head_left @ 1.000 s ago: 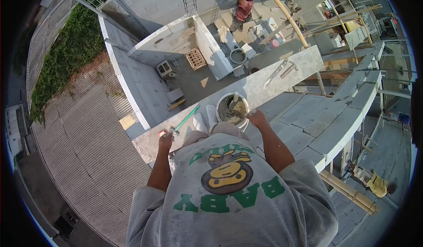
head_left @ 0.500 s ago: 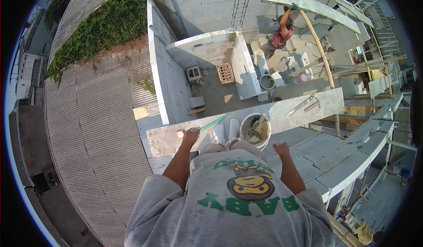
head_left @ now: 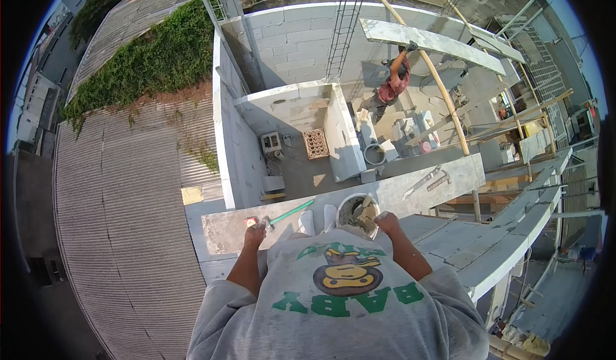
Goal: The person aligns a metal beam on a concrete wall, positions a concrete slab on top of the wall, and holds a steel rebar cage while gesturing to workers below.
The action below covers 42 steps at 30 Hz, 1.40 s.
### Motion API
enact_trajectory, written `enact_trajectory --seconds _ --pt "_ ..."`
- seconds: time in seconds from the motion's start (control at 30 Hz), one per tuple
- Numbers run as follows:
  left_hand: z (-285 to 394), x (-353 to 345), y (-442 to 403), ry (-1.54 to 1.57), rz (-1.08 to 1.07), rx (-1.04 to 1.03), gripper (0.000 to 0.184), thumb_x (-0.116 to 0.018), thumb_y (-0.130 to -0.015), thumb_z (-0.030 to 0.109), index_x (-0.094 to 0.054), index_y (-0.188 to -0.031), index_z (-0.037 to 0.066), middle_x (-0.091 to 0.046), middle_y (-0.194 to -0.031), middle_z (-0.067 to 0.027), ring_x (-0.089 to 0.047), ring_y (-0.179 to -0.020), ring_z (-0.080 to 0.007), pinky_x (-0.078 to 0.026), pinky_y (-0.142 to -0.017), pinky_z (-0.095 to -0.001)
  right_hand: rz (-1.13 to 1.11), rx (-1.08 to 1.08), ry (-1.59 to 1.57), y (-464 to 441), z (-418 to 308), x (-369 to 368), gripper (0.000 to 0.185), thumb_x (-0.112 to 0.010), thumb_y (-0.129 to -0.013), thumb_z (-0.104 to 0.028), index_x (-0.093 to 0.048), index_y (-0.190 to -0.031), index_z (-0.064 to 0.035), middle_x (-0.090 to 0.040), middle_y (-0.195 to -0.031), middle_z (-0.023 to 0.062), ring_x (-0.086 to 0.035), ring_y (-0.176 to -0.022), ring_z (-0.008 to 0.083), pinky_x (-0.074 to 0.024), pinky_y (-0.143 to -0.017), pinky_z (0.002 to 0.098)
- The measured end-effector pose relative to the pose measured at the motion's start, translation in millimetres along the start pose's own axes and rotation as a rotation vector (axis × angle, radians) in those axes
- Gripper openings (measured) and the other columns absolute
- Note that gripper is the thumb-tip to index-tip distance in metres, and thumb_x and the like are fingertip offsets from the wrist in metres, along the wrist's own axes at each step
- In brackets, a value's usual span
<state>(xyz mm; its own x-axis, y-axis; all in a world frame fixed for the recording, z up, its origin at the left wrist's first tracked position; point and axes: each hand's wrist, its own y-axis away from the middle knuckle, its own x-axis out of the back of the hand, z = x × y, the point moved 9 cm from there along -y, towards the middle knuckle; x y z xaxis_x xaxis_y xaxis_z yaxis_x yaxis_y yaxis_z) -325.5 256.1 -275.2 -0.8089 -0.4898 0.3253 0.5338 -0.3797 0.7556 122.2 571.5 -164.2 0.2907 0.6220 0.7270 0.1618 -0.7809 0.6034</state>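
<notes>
Where the long board (head_left: 401, 188) is stood on, the bucket (head_left: 357, 196) of grey mortar (head_left: 364, 218) is placed by its near edge; it could be tipped off by a knock from the right hand (head_left: 387, 222), seen closed beside it. By the left hand (head_left: 255, 234), near the left end, the green-handled tool (head_left: 292, 212) could be nudged over. Whether anything is gripped by either hand cannot be told.
</notes>
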Motion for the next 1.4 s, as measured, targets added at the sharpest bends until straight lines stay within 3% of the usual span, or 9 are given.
enact_trajectory --seconds 0.1,0.2,0.27,0.33,0.43,0.7,0.83,1.1,1.4 --pt "24 -14 36 0.072 -0.046 0.099 0.039 -0.06 -0.086 0.032 -0.062 -0.102 -0.004 -0.064 -0.079 -0.0081 -0.061 -0.064 -0.0167 -0.05 -0.059 -0.03 0.009 -0.081 -0.048 3 1 13 0.05 -0.066 -0.068 -0.039 -0.065 -0.096 0.0019 -0.065 -0.096 0.0232 -0.062 -0.094 0.0353 -0.049 -0.082 0.0411" --pt "49 -60 21 -1.012 -0.183 -0.814 0.041 -0.061 -0.085 0.03 -0.06 -0.105 -0.006 -0.064 -0.081 -0.0078 -0.061 -0.066 -0.0161 -0.05 -0.058 -0.0292 0.035 -0.085 -0.068 -5 10 19 0.052 -0.065 -0.07 -0.041 -0.064 -0.098 0.0022 -0.064 -0.097 0.0242 -0.061 -0.095 0.0364 -0.0485 -0.083 0.0413" --pt "48 -64 5 -0.585 -0.195 -0.654 0.041 -0.061 -0.086 0.031 -0.06 -0.105 -0.006 -0.063 -0.08 -0.0074 -0.061 -0.066 -0.0162 -0.05 -0.059 -0.0304 0.062 -0.096 -0.086 -2 20 25 0.053 -0.063 -0.071 -0.043 -0.064 -0.098 0.0025 -0.064 -0.097 0.0251 -0.061 -0.096 0.0375 -0.0481 -0.083 0.042" --pt "36 -63 -16 -0.246 -0.186 -0.142 0.038 -0.06 -0.087 0.03 -0.06 -0.102 -0.004 -0.062 -0.077 -0.0066 -0.059 -0.065 -0.016 -0.048 -0.059 -0.0308 0.067 -0.101 -0.09 0 32 20 0.054 -0.063 -0.071 -0.044 -0.064 -0.098 0.0027 -0.063 -0.098 0.0259 -0.06 -0.096 0.0383 -0.0478 -0.083 0.0425" --pt "99 -74 34 0.013 -0.179 -0.057 0.033 -0.061 -0.087 0.029 -0.061 -0.096 -0.003 -0.061 -0.076 -0.0068 -0.058 -0.064 -0.015 -0.047 -0.057 -0.0291 0.053 -0.127 -0.075 6 55 12 0.055 -0.063 -0.072 -0.045 -0.064 -0.098 0.0037 -0.063 -0.097 0.0272 -0.06 -0.096 0.0386 -0.0477 -0.083 0.043" --pt "132 -83 34 0.047 -0.151 -0.123 0.028 -0.061 -0.087 0.03 -0.06 -0.089 0.002 -0.059 -0.069 -0.0036 -0.054 -0.058 -0.0129 -0.045 -0.054 -0.027 -0.018 -0.27 -0.113 36 85 5 0.057 -0.062 -0.067 -0.044 -0.065 -0.095 0.0059 -0.063 -0.099 0.0268 -0.061 -0.096 0.0365 -0.0484 -0.083 0.0421" --pt "109 -77 32 -0.169 -0.126 -0.086 0.035 -0.062 -0.086 0.032 -0.062 -0.096 -0.002 -0.06 -0.071 -0.0054 -0.056 -0.06 -0.015 -0.046 -0.058 -0.0294 -0.011 -0.283 -0.131 36 82 9 0.056 -0.063 -0.067 -0.043 -0.065 -0.096 0.0049 -0.063 -0.099 0.0265 -0.062 -0.096 0.0366 -0.0484 -0.083 0.0418" --pt "117 -81 64 -0.12 -0.182 -0.1 0.041 -0.062 -0.086 0.033 -0.062 -0.099 -0.006 -0.06 -0.071 -0.0066 -0.056 -0.059 -0.0149 -0.046 -0.056 -0.0303 0.023 -0.206 -0.1 20 70 14 0.051 -0.062 -0.067 -0.038 -0.064 -0.099 0.0019 -0.063 -0.101 0.0256 -0.06 -0.097 0.0374 -0.0481 -0.085 0.0421" --pt "129 -73 63 -0.213 -0.086 -0.078 0.046 -0.061 -0.085 0.039 -0.063 -0.103 -0.003 -0.067 -0.083 -0.0103 -0.062 -0.071 -0.0163 -0.048 -0.065 -0.0296 0.0 -0.251 -0.153 21 63 27 0.054 -0.062 -0.067 -0.037 -0.062 -0.104 0.0034 -0.061 -0.107 0.0262 -0.059 -0.103 0.0365 -0.0468 -0.088 0.041"
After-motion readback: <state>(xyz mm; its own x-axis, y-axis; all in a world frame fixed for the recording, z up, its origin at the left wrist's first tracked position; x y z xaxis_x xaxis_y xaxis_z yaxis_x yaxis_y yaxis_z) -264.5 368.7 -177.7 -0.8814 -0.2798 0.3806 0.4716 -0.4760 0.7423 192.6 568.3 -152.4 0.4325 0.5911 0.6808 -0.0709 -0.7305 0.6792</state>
